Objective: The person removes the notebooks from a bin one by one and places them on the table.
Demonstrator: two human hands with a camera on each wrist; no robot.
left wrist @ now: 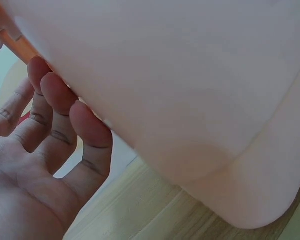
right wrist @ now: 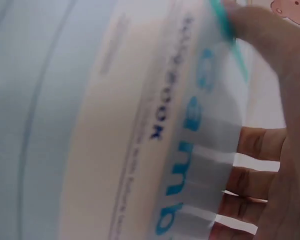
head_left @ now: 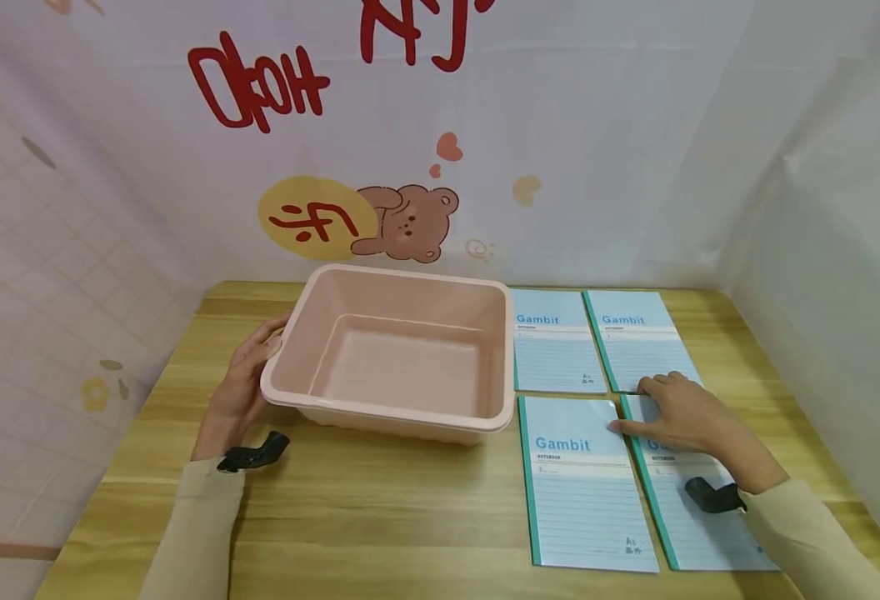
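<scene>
A pale pink plastic tub [head_left: 410, 421] stands on the wooden table, its inside bare. My left hand [head_left: 241, 379] grips its left rim; in the left wrist view several fingertips [left wrist: 92, 125] touch the tub's edge. My right hand [head_left: 683, 417] spans the top left corner of the front right notebook [head_left: 710, 533], a light blue "Gambit" one with a green spine. The thumb lies by that spine. In the right wrist view the other fingers [right wrist: 252, 182] reach past the notebook's top edge, which hides their tips.
Three matching notebooks lie flat around it: front left [head_left: 586, 508], back left [head_left: 556, 358] and back right [head_left: 638, 342]. A white printed sheet [head_left: 597, 150] with a bear [head_left: 410, 225] hangs behind the table [head_left: 380, 517] and along its sides. Black wrist mounts [head_left: 256, 454] sit on both arms.
</scene>
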